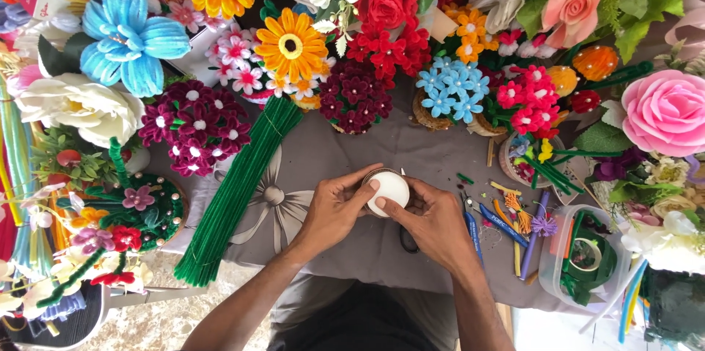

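Note:
A small round white object (388,190), like a foam ball seated in a little pot, sits between both my hands over a grey cloth (345,153). My left hand (334,208) grips it from the left with the thumb on top. My right hand (433,219) holds it from the right, thumb pressing on its lower edge. Dark scissors (406,242) lie partly hidden under my right hand.
A long bundle of green pipe cleaners (235,189) lies left of my hands. Many handmade flowers ring the cloth: an orange daisy (291,45), blue blossoms (452,88), a pink rose (664,110). Pens and loose pipe-cleaner pieces (507,222) and a clear tub (584,255) lie to the right.

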